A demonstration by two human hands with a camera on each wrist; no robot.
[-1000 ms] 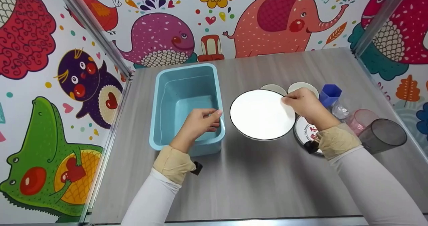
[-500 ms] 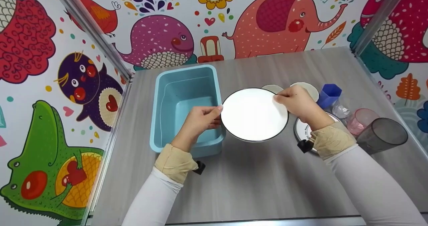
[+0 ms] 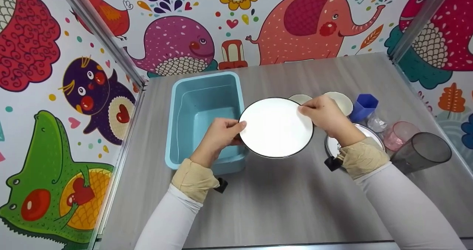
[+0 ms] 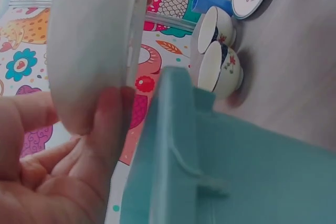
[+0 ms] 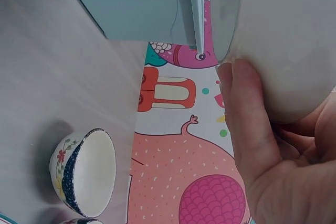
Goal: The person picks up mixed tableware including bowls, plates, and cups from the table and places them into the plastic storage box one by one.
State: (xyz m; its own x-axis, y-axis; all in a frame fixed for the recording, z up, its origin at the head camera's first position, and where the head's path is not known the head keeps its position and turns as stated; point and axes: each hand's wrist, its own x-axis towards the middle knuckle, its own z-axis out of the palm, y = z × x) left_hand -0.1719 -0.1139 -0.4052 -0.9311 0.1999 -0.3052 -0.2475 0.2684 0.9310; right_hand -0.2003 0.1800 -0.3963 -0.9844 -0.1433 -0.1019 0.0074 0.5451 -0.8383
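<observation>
Behind the grey table (image 3: pixel 277 205) rises a cartoon-printed wall (image 3: pixel 236 31), and on the table you have a blue bin (image 3: pixel 210 94), its inside visible down to the floor. The white dish (image 3: pixel 276 128) is in the air near the bin, pinched at opposite sides by your left hand (image 3: pixel 223 131) and your right hand (image 3: pixel 324 115). To your right are two bowls (image 3: pixel 342 102), a blue cup (image 3: pixel 364 107), a pink cup (image 3: pixel 401 133) and a dark tumbler (image 3: pixel 421 154).

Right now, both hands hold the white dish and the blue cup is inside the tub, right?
Not quite: the head view shows the blue cup outside the tub, beside a bowl. The left hand and right hand do hold the white dish.
</observation>
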